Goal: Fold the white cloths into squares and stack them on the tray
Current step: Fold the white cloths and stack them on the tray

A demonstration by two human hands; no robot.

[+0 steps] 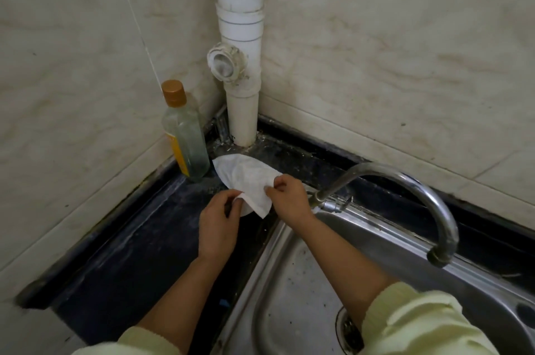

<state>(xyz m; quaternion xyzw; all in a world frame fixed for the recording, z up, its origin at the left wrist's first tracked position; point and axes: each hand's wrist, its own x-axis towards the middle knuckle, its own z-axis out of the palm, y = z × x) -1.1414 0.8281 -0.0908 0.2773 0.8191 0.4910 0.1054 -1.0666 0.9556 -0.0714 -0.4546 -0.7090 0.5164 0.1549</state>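
A white cloth (pixel 249 178) is held just above the dark countertop (pixel 139 242), in the corner below the pipe. My left hand (pixel 218 224) pinches its near left corner between thumb and fingers. My right hand (pixel 286 195) pinches its right edge. The cloth looks partly folded, its far end rounded and resting near the bottle. A small white piece shows under the cloth by my left hand; I cannot tell what it is. No tray is in view.
A clear bottle (pixel 185 134) with a brown cap stands in the corner left of the cloth. A white drain pipe (pixel 240 65) runs up the wall corner. A steel sink (pixel 304 282) with a curved tap (pixel 419 195) lies to the right.
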